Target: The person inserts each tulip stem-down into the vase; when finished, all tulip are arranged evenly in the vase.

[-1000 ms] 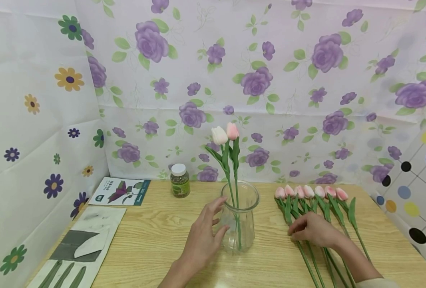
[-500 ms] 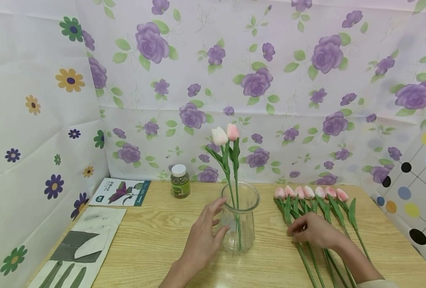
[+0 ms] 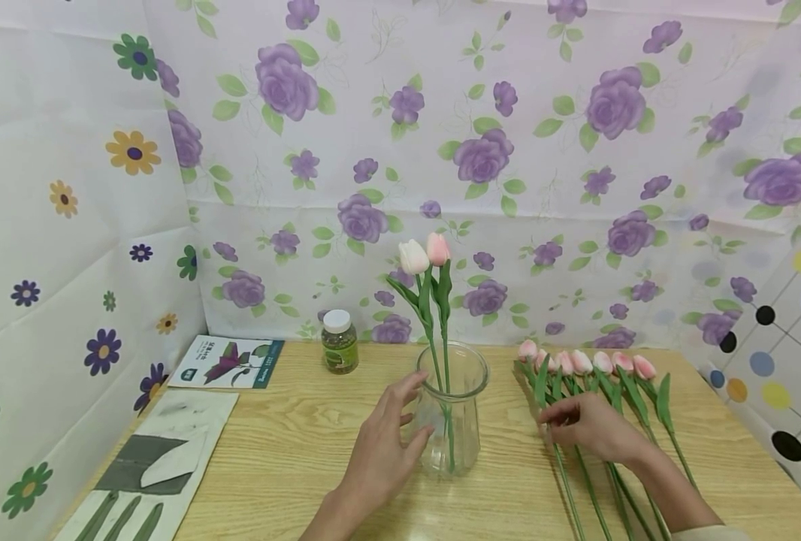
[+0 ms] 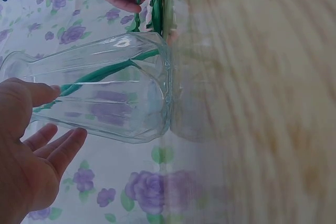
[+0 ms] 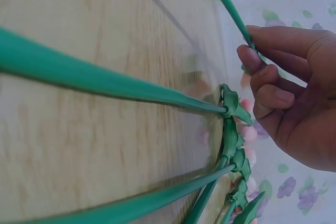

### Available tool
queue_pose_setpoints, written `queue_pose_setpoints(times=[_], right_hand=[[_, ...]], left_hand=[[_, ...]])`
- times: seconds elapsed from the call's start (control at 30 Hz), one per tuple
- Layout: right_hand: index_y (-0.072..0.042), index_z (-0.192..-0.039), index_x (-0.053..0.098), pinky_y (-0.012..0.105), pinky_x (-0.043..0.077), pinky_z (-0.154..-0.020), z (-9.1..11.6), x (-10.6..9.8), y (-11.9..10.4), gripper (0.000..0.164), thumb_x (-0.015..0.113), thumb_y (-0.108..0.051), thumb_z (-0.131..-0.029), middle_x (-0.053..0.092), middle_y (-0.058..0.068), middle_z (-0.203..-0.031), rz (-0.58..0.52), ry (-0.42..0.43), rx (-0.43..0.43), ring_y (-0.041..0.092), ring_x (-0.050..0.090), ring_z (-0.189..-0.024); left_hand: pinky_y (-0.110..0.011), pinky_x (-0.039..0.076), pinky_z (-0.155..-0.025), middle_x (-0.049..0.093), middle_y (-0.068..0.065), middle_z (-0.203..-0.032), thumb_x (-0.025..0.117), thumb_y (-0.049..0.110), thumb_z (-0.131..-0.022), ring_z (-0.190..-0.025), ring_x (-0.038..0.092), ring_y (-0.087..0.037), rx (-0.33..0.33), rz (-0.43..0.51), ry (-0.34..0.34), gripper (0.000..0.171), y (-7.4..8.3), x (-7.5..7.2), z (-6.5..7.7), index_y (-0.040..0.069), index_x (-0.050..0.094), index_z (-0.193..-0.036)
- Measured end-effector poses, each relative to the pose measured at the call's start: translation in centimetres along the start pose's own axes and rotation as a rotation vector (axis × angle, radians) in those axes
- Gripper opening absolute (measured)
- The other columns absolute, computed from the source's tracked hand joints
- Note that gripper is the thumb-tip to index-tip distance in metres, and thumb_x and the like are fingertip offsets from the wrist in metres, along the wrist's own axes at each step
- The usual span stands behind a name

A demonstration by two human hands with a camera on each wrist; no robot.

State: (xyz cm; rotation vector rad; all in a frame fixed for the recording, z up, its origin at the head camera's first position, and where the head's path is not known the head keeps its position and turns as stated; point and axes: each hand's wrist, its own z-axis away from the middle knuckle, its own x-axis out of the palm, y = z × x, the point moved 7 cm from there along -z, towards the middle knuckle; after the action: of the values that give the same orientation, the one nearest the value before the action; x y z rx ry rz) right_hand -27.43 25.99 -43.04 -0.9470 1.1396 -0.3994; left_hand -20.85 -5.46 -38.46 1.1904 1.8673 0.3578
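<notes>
A clear glass vase stands upright on the table, with a white tulip and a pink tulip leaning in it. At the vase's left side is my left hand, its fingers and thumb spread along the glass; whether they press on it I cannot tell. To the right, my right hand pinches the green stem of the leftmost pink tulip between thumb and fingertips. That stem is lifted off the table in the right wrist view. Several pink tulips lie in a row beside it.
A jar with a white lid stands behind and left of the vase. A printed booklet and a grey-white packet lie along the table's left side. Flowered sheets hang behind the wooden table.
My right hand has raised the leftmost tulip slightly; its head has shifted up and its stem leftward, away from the others. The left hand and vase stay put.
</notes>
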Motion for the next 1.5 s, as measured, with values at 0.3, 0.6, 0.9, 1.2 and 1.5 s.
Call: queue_pose_setpoints(times=[0.3, 0.6, 0.9, 1.2, 1.5], right_hand=[[0.006, -0.125, 0.073, 0.032, 0.058, -0.066, -0.2, -0.3, -0.5, 0.034, 0.076, -0.015, -0.097, 0.071, 0.017, -0.106, 0.015, 0.04, 0.001, 0.017, 0.064, -0.087], [0.007, -0.13, 0.069, 0.036, 0.064, -0.073, -0.3, -0.7, -1.0, 0.04, 0.075, -0.015, -0.098, 0.071, 0.02, -0.112, -0.016, 0.094, -0.017, 0.015, 0.067, -0.093], [0.003, -0.135, 0.067, 0.034, 0.063, -0.076, -0.1, -1.2, -1.5, 0.045, 0.077, -0.02, -0.098, 0.068, 0.015, -0.114, -0.08, 0.163, 0.005, 0.015, 0.067, -0.096], [-0.002, -0.137, 0.068, 0.028, 0.05, -0.061, 0.0, -2.0, -2.4, 0.045, 0.077, -0.022, -0.098, 0.068, 0.016, -0.121, -0.096, 0.273, 0.021, 0.015, 0.061, -0.087], [-0.001, -0.138, 0.067, 0.026, 0.049, -0.058, 0.2, -2.5, -3.4, 0.048, 0.079, -0.023, -0.097, 0.068, 0.014, -0.115, -0.132, 0.337, -0.027, 0.013, 0.056, -0.078]], left_hand=[[-0.039, 0.067, -0.092, 0.061, -0.013, -0.142, 0.082, -0.003, -0.088, -0.125, 0.068, -0.034, -0.005, 0.012, 0.005, 0.084, -0.1, 0.0, 0.0, 0.022, 0.039, -0.156], [-0.039, 0.067, -0.092, 0.06, -0.013, -0.142, 0.082, -0.004, -0.088, -0.126, 0.068, -0.035, -0.003, 0.01, -0.002, 0.085, -0.2, 0.1, 0.0, 0.021, 0.038, -0.157], [-0.039, 0.067, -0.091, 0.06, -0.013, -0.141, 0.082, -0.004, -0.088, -0.125, 0.068, -0.035, 0.002, 0.013, 0.006, 0.087, -0.2, 0.1, 0.1, 0.024, 0.038, -0.157], [-0.039, 0.067, -0.091, 0.06, -0.012, -0.143, 0.083, -0.004, -0.087, -0.125, 0.068, -0.034, 0.003, 0.017, 0.007, 0.089, -0.2, 0.1, 0.1, 0.025, 0.037, -0.158], [-0.038, 0.067, -0.091, 0.057, -0.01, -0.149, 0.086, -0.003, -0.084, -0.126, 0.068, -0.034, 0.007, 0.028, 0.013, 0.092, -0.1, 0.1, 0.1, 0.025, 0.038, -0.158]])
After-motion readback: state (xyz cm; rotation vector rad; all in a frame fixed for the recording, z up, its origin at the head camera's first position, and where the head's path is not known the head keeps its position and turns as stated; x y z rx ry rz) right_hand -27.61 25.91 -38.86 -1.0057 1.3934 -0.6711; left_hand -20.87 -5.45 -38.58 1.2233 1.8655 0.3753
